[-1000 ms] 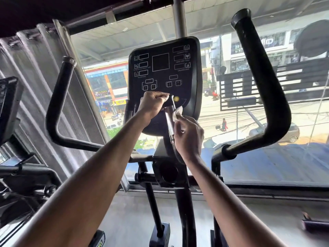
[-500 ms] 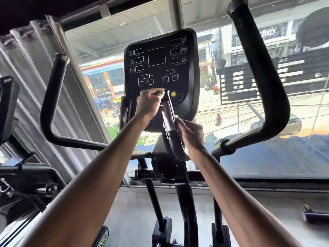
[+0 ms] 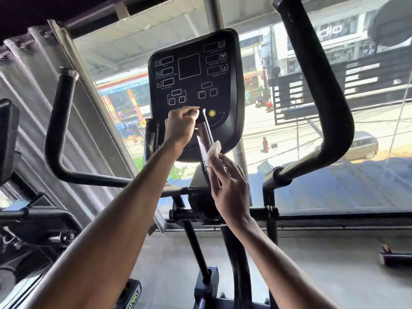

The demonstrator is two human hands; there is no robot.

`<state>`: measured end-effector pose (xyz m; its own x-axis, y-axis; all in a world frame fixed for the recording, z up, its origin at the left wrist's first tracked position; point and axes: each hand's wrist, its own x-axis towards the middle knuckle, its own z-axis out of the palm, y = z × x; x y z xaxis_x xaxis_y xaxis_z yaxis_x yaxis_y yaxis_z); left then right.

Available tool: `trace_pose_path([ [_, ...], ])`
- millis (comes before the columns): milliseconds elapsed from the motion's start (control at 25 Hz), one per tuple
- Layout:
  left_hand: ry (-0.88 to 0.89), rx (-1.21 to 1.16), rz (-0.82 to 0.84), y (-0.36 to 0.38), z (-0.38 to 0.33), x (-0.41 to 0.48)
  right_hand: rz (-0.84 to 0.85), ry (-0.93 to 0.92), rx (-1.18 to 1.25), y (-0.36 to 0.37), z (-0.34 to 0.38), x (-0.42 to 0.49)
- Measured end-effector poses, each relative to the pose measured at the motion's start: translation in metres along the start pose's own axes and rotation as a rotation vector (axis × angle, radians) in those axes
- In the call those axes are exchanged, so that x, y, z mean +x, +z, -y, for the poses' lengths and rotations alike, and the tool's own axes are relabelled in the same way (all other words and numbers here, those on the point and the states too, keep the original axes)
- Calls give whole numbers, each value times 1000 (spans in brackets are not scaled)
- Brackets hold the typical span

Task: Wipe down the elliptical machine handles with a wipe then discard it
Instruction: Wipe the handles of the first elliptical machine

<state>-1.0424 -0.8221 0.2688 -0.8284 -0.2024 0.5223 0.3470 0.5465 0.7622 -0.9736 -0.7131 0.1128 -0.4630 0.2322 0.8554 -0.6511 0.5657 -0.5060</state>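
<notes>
- Far left edge: part of a neighbouring machine (image 3: 6, 139), dark and cut off by the frame, with a ribbed grey wall (image 3: 29, 90) behind it.
- Left of centre: the left swing handle (image 3: 59, 121), black, bent and untouched. Cannot tell whether already wiped or still waiting.
- Centre, under the console (image 3: 194, 81): left grip (image 3: 181, 124) closed round the top of the short centre handle (image 3: 204, 137), in the same place as half a second ago, apparently steadying it.
- Just right of that: the wipe (image 3: 214, 150), white and crumpled, now showing against the right side of the shiny shaft, about mid-height. Half a second ago hidden lower down inside a full wrap.
- Below it: right grip (image 3: 230, 186) loosened, fingers stretched upward rather than curled round the shaft, pinching the wipe at the fingertips against the metal.
- Reads as an upward stroke or a re-fold between passes, so still mid-wipe on the centre handle, with discarding not yet near.
- Right of the frame: right swing handle (image 3: 321, 85), thick, black and untouched.
- Behind it all: a large window (image 3: 289, 139) onto a sunlit street with a parked car. No bin in view.
- Bottom of the frame: bare concrete floor (image 3: 312, 275).
</notes>
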Motion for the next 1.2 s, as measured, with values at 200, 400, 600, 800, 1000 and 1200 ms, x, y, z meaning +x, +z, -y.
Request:
trace_pose_path([
  [200, -1, 10, 0, 1, -2, -3, 111, -137, -124, 3, 14, 2],
  [400, -10, -7, 11, 0, 0, -1, 128, -142, -160, 2, 8, 3],
  [600, -30, -43, 37, 0, 5, 2, 102, -41, -181, -3, 6, -19],
  [800, -28, -29, 39, 1, 7, 6, -5, 122, -101, 3, 11, -15],
  [1000, -28, -27, 30, 0, 7, 5, -32, 157, -54, -1, 6, -15],
  [1200, -14, -35, 21, 1, 11, 8, -30, -47, -148, -3, -6, -38],
])
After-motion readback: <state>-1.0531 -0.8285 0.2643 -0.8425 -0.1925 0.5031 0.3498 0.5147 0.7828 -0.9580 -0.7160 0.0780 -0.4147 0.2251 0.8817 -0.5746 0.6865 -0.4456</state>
